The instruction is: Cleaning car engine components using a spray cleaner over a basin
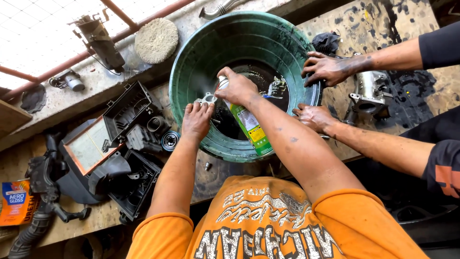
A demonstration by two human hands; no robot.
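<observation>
Over the green basin (191, 72) on the worktop (378, 29), the right hand (238, 87) grips a green spray can (249, 125), the small metal part (208, 99) pinched by the left hand (196, 120) lying at its nine o'clock.

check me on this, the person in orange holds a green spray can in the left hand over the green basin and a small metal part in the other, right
Not quite: the head view shows the spray can in the right hand, not the left. The left hand holds the small metal part. Both are over the green basin, as you said.
</observation>
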